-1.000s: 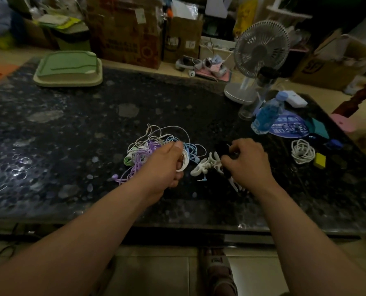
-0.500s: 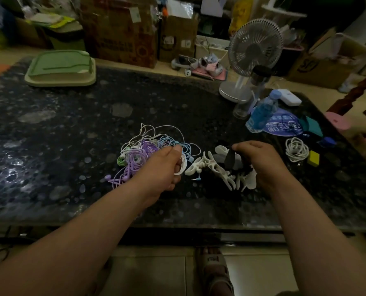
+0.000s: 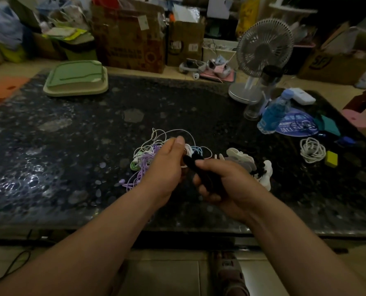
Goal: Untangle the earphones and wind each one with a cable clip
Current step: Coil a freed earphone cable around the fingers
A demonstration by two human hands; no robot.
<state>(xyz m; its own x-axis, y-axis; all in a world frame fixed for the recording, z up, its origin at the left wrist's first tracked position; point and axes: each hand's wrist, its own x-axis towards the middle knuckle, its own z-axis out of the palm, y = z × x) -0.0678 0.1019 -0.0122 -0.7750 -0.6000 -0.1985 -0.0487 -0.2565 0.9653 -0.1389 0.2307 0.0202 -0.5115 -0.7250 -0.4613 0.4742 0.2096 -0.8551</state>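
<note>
Nearest: tiled floor and a sandalled foot under the table edge. Two bare forearms reach over a dark speckled stone table w/ a glossy top.

L hand is at table centre, fingers curled round a white loop of the earphone tangle, a heap of white, purple, green & blue cords lying just behind it. R hand is right beside it, fist closed round a black cable clip whose tip points at the L hand's fingers. Just right of the hands lies a pile of clips, white & black.

Further right: a coiled white cable, a yellow block, a blue bottle. Far side: a green tray on the left, a desk fan on the right. Behind the table, cardboard boxes & general clutter; the room is dim.

Vs half a sec ago: the R hand was over the clip pile, pinching the black clip; it has since carried it across to the L hand, leaving the pile uncovered. L hand hasn't moved off the tangle.
</note>
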